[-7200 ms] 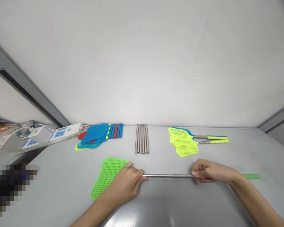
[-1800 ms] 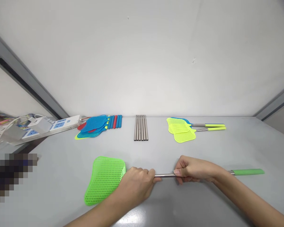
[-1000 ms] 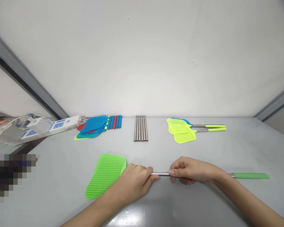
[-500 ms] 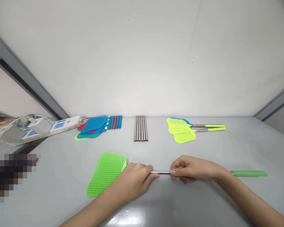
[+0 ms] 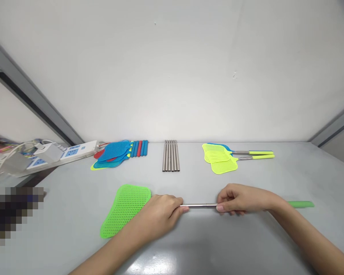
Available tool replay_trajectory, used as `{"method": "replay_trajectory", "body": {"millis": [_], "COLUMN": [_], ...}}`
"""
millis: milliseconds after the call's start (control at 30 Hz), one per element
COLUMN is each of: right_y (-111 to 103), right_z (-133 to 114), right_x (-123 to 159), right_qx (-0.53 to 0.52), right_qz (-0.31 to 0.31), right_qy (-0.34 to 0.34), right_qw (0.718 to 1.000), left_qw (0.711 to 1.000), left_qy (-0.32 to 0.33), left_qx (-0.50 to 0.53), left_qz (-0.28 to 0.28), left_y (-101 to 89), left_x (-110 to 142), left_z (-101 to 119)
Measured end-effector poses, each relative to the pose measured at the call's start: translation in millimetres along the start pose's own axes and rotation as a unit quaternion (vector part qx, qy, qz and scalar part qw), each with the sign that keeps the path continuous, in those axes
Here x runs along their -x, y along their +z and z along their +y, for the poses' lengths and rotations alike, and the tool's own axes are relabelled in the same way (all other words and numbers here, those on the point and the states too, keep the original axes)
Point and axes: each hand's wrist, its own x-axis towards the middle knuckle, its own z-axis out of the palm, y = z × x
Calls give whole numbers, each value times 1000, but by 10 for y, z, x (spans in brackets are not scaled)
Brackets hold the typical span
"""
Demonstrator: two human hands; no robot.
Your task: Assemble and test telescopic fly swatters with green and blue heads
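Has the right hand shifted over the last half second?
Yes: judged against the row of metal tubes, the right hand has moved to the right.

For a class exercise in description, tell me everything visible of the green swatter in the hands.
The swatter has a bright green, perforated, plastic-looking head, a shiny, metal-looking rod and a green handle. It runs crosswise over the grey table, head to the left, handle to the right. The left hand grips it beside the head; the right hand pinches the rod, hiding the stretch toward the handle. Whether it touches the table is unclear.
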Motion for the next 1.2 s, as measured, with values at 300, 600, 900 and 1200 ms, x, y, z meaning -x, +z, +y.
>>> {"method": "replay_trajectory", "body": {"millis": [300,600,900,1200], "right_y": [-134,78,167,208], "right_z": [66,-21,-9,-17], "right_x": [67,-8,-87,-102], "right_qx": [11,-17,-71,-70], "right_qz": [-11,9,12,25], "right_qy": [-3,-46,-46,-42], "right_qw": [1000,999,996,996], "left_qw": [999,998,995,993], "left_qy": [17,32,25,9], "left_qx": [22,-57,-85,-93], "left_qz": [-20,-16,-36,-68], "left_y": [-37,66,155,139], "left_x": [45,105,62,41], "left_z": [13,97,99,136]}}
